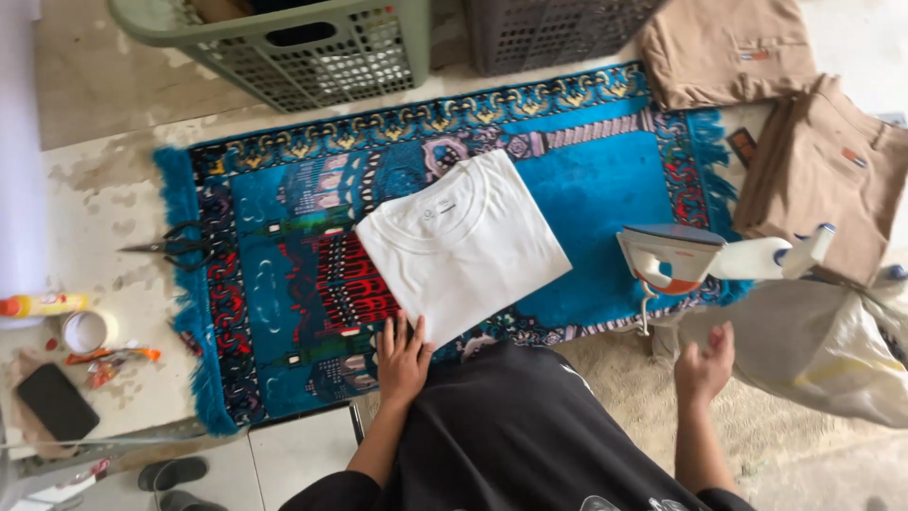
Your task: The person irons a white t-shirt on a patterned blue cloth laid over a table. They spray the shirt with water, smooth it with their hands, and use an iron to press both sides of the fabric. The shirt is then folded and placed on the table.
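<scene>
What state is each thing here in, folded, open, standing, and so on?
White cotton T-shirt: folded, flat on the blue patterned rug.
White and orange iron: standing upright at the rug's edge.
Black scissors: closed, lying flat.
Tan garments: folded, stacked.
Left hand: open, pressing the T-shirt's corner.
Right hand: open, empty.

Bright, even daylight with soft, faint shadows; the white folded shirt (pixel 462 243) nearly washes out. Focus is sharp centrally, with slight wide-angle stretching at the edges.
</scene>
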